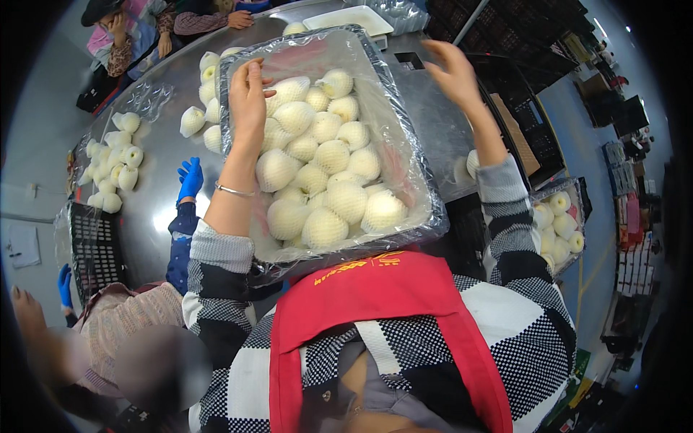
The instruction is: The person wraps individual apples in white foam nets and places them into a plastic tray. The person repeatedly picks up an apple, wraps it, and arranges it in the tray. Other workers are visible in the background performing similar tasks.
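Note:
A dark crate lined with clear plastic film (411, 162) stands tilted at the near edge of the metal table, against the red apron (373, 289). Inside lie several pale round fruits in white foam net sleeves (331, 157). My left hand (250, 97) is over the crate's left side, fingers apart and bent, next to the upper left fruits; whether it touches the film is unclear. My right hand (452, 70) is raised to the right of the crate, fingers spread, holding nothing. One more sleeved fruit (472, 163) is partly hidden behind my right forearm.
More sleeved fruits (193, 121) and a pile of them (116, 159) are on the metal table (154, 178). A co-worker in blue gloves (190, 176) is at my left; other people sit across. A white tray (349, 20), black crates (520, 86) and a filled box (563, 224) are around.

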`<action>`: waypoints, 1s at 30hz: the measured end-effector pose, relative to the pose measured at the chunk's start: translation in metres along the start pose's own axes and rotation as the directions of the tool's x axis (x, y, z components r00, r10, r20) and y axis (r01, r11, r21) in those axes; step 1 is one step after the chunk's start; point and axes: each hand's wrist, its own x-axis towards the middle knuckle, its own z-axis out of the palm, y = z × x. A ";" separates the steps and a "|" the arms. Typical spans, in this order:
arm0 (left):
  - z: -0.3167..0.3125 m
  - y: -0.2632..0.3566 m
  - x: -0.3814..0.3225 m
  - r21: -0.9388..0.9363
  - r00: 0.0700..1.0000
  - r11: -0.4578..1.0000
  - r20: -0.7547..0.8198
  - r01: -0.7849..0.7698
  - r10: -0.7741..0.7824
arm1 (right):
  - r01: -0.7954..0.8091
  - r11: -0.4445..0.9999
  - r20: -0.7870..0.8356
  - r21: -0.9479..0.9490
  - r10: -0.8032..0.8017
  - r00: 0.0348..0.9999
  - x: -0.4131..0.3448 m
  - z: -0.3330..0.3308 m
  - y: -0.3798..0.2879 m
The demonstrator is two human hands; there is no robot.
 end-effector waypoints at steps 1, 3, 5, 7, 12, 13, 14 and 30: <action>0.000 -0.002 0.000 0.006 1.000 1.000 0.000 -0.004 0.004 | 0.029 0.990 0.133 0.140 -0.048 0.990 0.024 0.030 -0.028; 0.000 -0.004 -0.001 0.012 1.000 0.999 -0.001 -0.031 0.031 | 0.181 0.910 0.319 0.372 -0.309 0.896 0.042 0.093 -0.084; 0.000 -0.005 -0.001 0.019 0.999 0.999 -0.015 -0.031 0.032 | 0.231 0.953 0.608 0.195 -0.302 0.734 0.049 0.158 -0.131; 0.000 -0.005 -0.001 -0.001 0.999 0.999 -0.024 -0.040 0.040 | 0.267 0.963 0.841 -0.048 -0.105 0.530 0.041 0.206 -0.161; 0.002 -0.004 -0.001 0.020 0.997 0.998 -0.034 -0.062 0.063 | 0.191 0.967 0.704 -0.167 -0.019 0.710 -0.002 0.255 -0.171; 0.002 -0.006 -0.001 0.032 0.997 0.997 -0.033 -0.070 0.071 | 0.173 0.976 0.708 -0.128 -0.032 0.705 -0.003 0.254 -0.166; 0.002 -0.008 -0.002 0.042 0.997 0.997 -0.033 -0.062 0.063 | 0.147 0.982 0.722 -0.118 -0.017 0.692 -0.001 0.249 -0.161; -0.002 0.026 -0.010 -0.542 0.913 0.747 0.340 0.384 -0.223 | 0.110 0.894 0.045 0.435 -0.144 0.989 0.053 0.148 -0.200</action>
